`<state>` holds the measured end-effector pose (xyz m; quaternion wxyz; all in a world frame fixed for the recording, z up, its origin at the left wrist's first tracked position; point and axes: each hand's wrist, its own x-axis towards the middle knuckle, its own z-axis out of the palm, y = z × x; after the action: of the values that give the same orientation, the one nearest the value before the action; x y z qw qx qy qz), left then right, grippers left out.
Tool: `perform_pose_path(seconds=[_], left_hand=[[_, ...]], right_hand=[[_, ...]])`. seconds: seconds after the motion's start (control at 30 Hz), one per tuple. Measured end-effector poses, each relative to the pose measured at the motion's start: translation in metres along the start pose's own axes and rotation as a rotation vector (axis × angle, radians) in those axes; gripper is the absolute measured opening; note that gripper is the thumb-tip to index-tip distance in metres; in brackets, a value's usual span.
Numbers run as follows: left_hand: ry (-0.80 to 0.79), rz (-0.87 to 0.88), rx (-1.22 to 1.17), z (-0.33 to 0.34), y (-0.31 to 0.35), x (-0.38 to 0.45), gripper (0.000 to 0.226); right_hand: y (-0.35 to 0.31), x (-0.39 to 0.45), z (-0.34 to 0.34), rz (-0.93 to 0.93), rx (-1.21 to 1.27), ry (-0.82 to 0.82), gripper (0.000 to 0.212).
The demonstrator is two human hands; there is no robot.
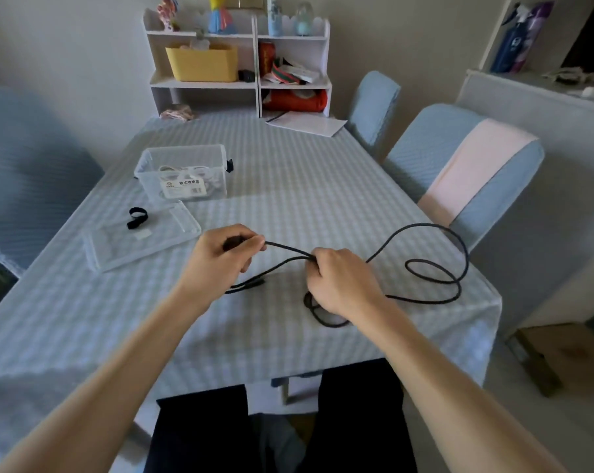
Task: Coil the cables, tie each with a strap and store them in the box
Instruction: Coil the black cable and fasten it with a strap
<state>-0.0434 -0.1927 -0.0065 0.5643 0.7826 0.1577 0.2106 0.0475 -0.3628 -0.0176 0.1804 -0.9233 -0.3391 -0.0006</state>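
We judge the job partly done: the clear box point(183, 172) at the desk's point(288, 172) far left already seems to hold pale coiled cables, while the black cable point(435, 264) sprawls in loose loops on the near right. A black strap point(137, 218) waits on the lid point(142, 237). Our left hand point(220, 254) pinches the cable's plug end, fingers curled. Our right hand point(339, 285) grips the cable just beside it, closed round two strands. Coiling has barely begun.
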Motion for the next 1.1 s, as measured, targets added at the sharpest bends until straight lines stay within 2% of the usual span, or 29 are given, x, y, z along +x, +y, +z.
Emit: perform_pose_path(seconds=[0.23,0.37,0.43,0.53,0.6,0.7,0.77,0.83,0.93,1.0,1.1], left_hand=[[-0.173,-0.052,0.081,-0.046,0.032,-0.091,0.021],[-0.107,0.042,0.096,-0.069,0.071,-0.090,0.018],[-0.104,0.077,0.117,-0.069,0.086,-0.086,0.019],[-0.175,0.034,0.149,-0.052,0.086,-0.088,0.028],[-0.156,0.020,0.161,-0.046,0.076,-0.092,0.032],[-0.109,0.084,0.177,-0.045,0.067,-0.078,0.036],[-0.111,0.092,0.127,-0.039,0.067,-0.066,0.036],[-0.114,0.079,0.106,-0.031,0.063,-0.060,0.036],[-0.170,0.062,0.134,-0.020,0.051,-0.061,0.037],[-0.192,0.090,0.123,-0.016,0.043,-0.061,0.036],[-0.166,0.155,0.171,-0.012,0.035,-0.059,0.033]], right_hand=[[-0.037,-0.082,-0.032,0.066,0.399,-0.160,0.026],[-0.069,-0.082,-0.056,0.045,0.557,-0.119,0.025],[-0.080,-0.077,-0.063,0.020,0.548,-0.095,0.021],[-0.078,-0.075,-0.058,0.005,0.503,-0.151,0.020],[-0.074,-0.078,-0.051,-0.015,0.479,-0.179,0.023],[-0.069,-0.074,-0.050,-0.087,0.452,-0.075,0.023],[-0.064,-0.063,-0.054,-0.076,0.523,-0.005,0.024],[-0.059,-0.057,-0.054,-0.060,0.643,-0.040,0.026],[-0.053,-0.062,-0.041,-0.042,0.679,-0.057,0.023],[-0.048,-0.067,-0.032,-0.023,0.715,-0.004,0.015],[-0.041,-0.068,-0.026,0.002,0.755,0.056,0.021]])
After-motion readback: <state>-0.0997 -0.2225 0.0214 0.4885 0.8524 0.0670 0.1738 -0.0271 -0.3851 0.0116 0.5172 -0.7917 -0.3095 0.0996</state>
